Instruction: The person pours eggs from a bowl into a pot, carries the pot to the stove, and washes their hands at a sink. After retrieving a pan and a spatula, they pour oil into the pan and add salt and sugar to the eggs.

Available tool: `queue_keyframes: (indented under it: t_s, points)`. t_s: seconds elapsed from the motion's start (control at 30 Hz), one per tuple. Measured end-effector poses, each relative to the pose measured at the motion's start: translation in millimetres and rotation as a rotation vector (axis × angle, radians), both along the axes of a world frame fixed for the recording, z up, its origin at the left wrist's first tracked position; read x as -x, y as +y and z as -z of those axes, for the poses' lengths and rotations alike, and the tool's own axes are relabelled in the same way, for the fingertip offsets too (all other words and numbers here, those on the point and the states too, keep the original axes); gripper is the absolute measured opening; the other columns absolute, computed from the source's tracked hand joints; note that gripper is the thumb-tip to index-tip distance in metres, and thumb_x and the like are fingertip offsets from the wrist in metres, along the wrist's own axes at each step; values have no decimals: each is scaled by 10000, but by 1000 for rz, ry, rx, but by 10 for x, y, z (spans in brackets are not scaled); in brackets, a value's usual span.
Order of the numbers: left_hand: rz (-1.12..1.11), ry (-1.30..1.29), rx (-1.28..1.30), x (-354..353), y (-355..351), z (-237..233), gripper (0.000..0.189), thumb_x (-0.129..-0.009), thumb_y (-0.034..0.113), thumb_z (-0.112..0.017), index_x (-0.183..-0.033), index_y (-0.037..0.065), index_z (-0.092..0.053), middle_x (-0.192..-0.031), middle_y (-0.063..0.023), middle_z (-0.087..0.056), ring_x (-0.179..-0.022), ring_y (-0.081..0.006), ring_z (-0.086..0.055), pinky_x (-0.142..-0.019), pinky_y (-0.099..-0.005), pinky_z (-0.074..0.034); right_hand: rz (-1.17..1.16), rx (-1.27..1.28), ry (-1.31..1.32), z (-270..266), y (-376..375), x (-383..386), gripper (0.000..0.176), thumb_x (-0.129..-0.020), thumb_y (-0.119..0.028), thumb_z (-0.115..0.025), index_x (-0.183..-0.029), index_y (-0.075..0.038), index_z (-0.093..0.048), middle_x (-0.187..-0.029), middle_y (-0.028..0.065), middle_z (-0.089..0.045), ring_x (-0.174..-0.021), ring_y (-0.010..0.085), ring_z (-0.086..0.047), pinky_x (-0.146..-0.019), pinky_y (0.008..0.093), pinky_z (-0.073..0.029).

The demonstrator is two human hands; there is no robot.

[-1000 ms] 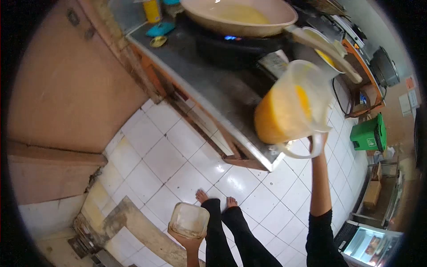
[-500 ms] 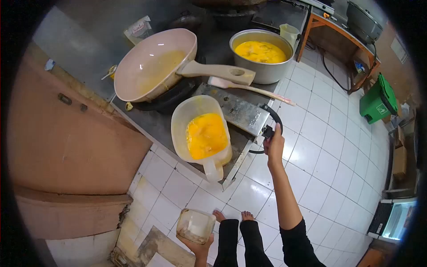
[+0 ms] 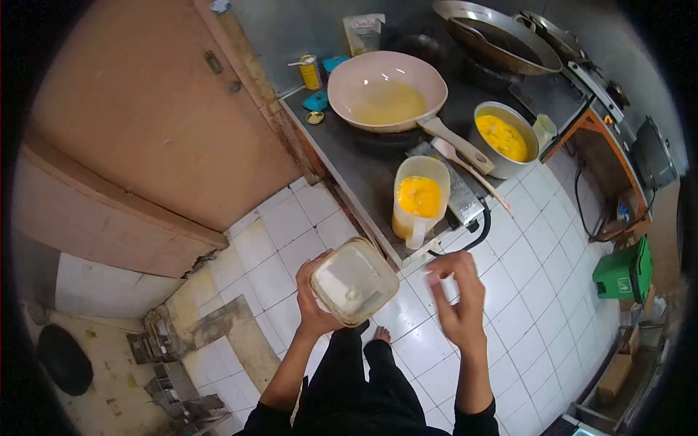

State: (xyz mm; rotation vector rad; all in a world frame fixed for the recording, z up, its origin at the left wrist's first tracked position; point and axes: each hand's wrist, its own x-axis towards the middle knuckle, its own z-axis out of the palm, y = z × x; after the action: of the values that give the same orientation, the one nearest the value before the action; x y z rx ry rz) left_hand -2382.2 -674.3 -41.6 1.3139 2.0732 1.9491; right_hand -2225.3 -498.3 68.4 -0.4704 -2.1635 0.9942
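Observation:
My left hand (image 3: 314,301) holds a square clear container (image 3: 354,282) from its left side, with white contents low inside. To the right of it, my right hand (image 3: 459,296) is raised over the floor, thumb and fingers curved apart, holding nothing. Beyond both hands a pitcher (image 3: 422,196) of yellow egg mixture stands at the counter's front corner. Behind it a pink pan (image 3: 385,91) with a little liquid sits on the stove, its handle pointing right. A metal pot (image 3: 507,139) of yellow mixture is right of the pan.
A pink-ended spatula (image 3: 472,174) lies between pitcher and pot. A yellow can (image 3: 310,73) and a foil pouch (image 3: 363,34) stand at the back left. A large wok (image 3: 502,40) is behind the pot. A green bin (image 3: 624,272) stands on the floor at right.
My right hand has let go of the black knob at the stove's front and moved beside the container. My left hand has raised the container. The view has shifted left.

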Motion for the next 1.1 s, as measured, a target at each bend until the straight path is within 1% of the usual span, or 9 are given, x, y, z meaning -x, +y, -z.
queue_keyframes:
  t_s: [0.03, 0.13, 0.27, 0.33, 0.37, 0.5, 0.83, 0.9, 1.1]
  points:
    - [-21, 144, 97, 61, -8, -143, 1026, -484, 307, -883, -1268, 15, -289, -1197, -195, -537, -1164, -318, -508, -1022, -413, -271, -8, -9, -3, -160, -33, 88, 107, -777, -41, -608, -861, 1, -557, -829, 88, -552, -747, 211, -515, -702, 287, -400]
    - [4, 265, 84, 192, 18, -366, 999, -478, 310, -878, -1259, 52, -313, -1209, -186, -536, -1177, -289, -501, -1041, -416, -214, -193, -242, -135, -426, -135, 341, 171, -690, -7, -624, -857, 6, -593, -837, 99, -559, -769, 253, -543, -706, 307, -425]
    - [61, 252, 102, 452, 20, -472, 962, -484, 310, -870, -1250, 91, -330, -1239, -169, -526, -1197, -278, -486, -1043, -437, -196, -346, -482, -286, -375, -178, 759, 131, -628, -17, -606, -754, -10, -642, -813, 91, -577, -805, 224, -598, -705, 322, -489]
    - [124, 274, 126, 618, 42, -485, 938, -486, 302, -864, -1242, 114, -341, -1261, -138, -518, -1212, -268, -474, -1044, -453, -183, -501, -673, -558, -333, -203, 986, 144, -632, -8, -628, -775, 7, -640, -882, 102, -614, -759, 216, -631, -665, 310, -528]
    - [129, 275, 119, 683, 58, -499, 938, -486, 302, -864, -1242, 114, -341, -1261, -138, -518, -1212, -268, -474, -1044, -453, -183, -525, -710, -641, -377, -205, 1091, 60, -655, -18, -613, -709, 5, -624, -897, 117, -621, -738, 219, -651, -627, 295, -539]
    - [163, 266, 126, 904, 112, -503, 937, -488, 305, -862, -1245, 124, -341, -1287, -116, -496, -1224, -258, -461, -1048, -447, -181, -537, -756, -690, -299, -192, 1389, 64, -673, -12, -610, -729, 4, -636, -891, 130, -619, -645, 241, -662, -549, 307, -535]
    - [221, 273, 137, 1268, 100, -459, 953, -508, 411, -858, -1235, 83, -338, -1296, -135, -476, -1219, -258, -455, -1056, -448, -190, -586, -749, -661, -77, -198, 1739, 40, -682, -59, -607, -703, -37, -633, -887, 133, -614, -654, 254, -664, -567, 327, -532]
    - [233, 272, 143, 1309, 108, -461, 952, -516, 419, -855, -1236, 78, -334, -1296, -138, -475, -1220, -258, -454, -1055, -447, -192, -601, -713, -748, -71, -185, 1783, 220, -651, -4, -635, -863, -56, -668, -938, 123, -611, -693, 264, -667, -593, 325, -538]
    - [272, 253, 112, 1312, 162, -430, 959, -518, 404, -856, -1242, 79, -317, -1295, -146, -474, -1216, -264, -457, -1056, -443, -190, -602, -726, -683, -196, -110, 1728, 293, -673, -52, -647, -962, -102, -658, -867, 112, -621, -672, 243, -666, -573, 323, -531]
